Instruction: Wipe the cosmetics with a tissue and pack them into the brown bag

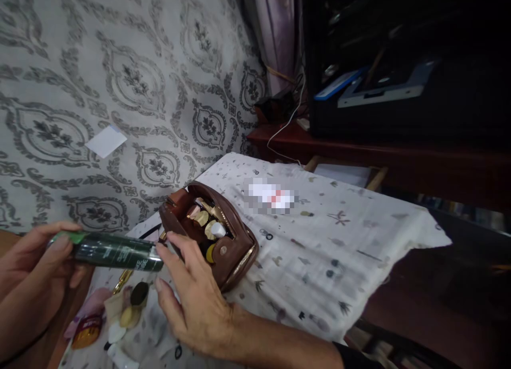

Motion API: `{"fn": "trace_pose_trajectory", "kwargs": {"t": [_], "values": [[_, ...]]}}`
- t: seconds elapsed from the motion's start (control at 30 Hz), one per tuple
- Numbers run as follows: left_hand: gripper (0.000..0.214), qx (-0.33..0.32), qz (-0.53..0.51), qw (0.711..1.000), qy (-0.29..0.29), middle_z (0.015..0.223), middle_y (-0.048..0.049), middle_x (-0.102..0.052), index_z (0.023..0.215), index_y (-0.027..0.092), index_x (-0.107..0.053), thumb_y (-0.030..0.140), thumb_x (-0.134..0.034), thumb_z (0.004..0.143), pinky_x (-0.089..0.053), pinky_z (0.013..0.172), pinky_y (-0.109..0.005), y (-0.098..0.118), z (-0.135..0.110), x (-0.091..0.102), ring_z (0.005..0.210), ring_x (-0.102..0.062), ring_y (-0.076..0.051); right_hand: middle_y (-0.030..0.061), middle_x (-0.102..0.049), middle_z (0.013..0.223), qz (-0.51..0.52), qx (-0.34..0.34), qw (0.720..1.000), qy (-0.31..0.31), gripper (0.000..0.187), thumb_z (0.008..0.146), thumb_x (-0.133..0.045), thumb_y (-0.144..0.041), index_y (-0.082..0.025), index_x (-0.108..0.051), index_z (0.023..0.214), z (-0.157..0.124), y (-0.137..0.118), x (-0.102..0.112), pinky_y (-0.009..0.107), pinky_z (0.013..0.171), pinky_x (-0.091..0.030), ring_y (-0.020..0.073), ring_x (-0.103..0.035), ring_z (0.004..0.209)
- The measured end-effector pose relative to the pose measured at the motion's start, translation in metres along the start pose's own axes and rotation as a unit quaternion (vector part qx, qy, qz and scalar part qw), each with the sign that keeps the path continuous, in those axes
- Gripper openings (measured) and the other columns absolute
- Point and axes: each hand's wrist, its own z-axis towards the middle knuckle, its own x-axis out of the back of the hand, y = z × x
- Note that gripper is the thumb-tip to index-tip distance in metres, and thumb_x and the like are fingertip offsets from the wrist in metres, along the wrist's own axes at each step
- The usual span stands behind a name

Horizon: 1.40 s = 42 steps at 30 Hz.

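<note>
My left hand (43,273) is wrapped around one end of a dark green cosmetic bottle (115,251) with a lighter green end and pale lettering. The bottle lies nearly level in the air. At its other end is my right hand (199,292), its thumb and fingers apart; the index fingertip overlaps the bottle's end, and whether it touches is hard to tell. Behind that hand stands an unzipped brown toiletry bag (243,241) with several small containers inside. Below the bottle lie a jar with an orange-brown body (87,331), a pink item (93,303) and a dark-topped item (139,294).
A patterned white cloth (303,252) covers the table. A white tube (122,357) lies near its front edge. Patterned wallpaper (131,81) rises at the left, and a dark red shelf (399,150) carries a large black screen (399,49). A blurred-out white item (263,193) lies at the back.
</note>
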Motion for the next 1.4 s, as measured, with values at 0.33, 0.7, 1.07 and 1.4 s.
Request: {"fn": "trace_pose_trajectory", "kwargs": {"t": [0.33,0.7,1.07,1.4], "values": [[0.02,-0.021,-0.079,0.997,0.01,0.072,0.0045,-0.059,0.089,0.021,-0.064,0.03,-0.073,0.073,-0.041,0.04,-0.018,0.01,0.018,-0.022,0.048,-0.052,-0.008,0.0246,-0.041,0.147,-0.115,0.012,0.993,-0.009,0.038,0.089,-0.05,-0.021,-0.01,-0.055,0.126,-0.016,0.009,-0.005,0.056,0.112,-0.035,0.0339,-0.031,0.142],[0.036,-0.107,0.113,0.981,-0.118,0.068,0.0034,-0.058,0.1,0.017,-0.06,0.047,-0.061,0.08,-0.045,0.049,-0.02,0.017,0.025,-0.063,0.053,-0.054,-0.01,0.0214,-0.055,0.135,-0.135,0.075,0.988,-0.003,0.023,0.086,-0.05,-0.014,-0.012,-0.064,0.104,-0.018,0.018,-0.007,0.052,0.109,-0.041,0.0338,-0.036,0.139],[0.038,-0.279,0.34,0.864,-0.243,0.077,-0.0005,-0.063,0.098,0.023,-0.062,0.053,-0.04,0.09,-0.038,0.06,-0.027,0.018,0.034,-0.087,0.062,-0.055,-0.018,0.0051,-0.067,0.118,-0.052,0.026,0.998,-0.025,0.026,0.087,-0.056,-0.02,-0.032,-0.064,0.109,-0.038,0.033,-0.029,0.059,0.114,-0.031,0.0263,-0.057,0.12],[0.021,-0.273,0.312,0.862,-0.292,0.078,-0.001,-0.061,0.092,0.024,-0.063,0.041,-0.055,0.083,-0.04,0.069,-0.028,0.005,0.044,-0.109,0.071,-0.057,-0.02,0.0054,-0.069,0.111,-0.051,-0.077,0.995,0.026,0.045,0.086,-0.056,-0.026,-0.036,-0.054,0.13,-0.053,0.032,-0.056,0.062,0.113,-0.034,0.0297,-0.065,0.106]]}}
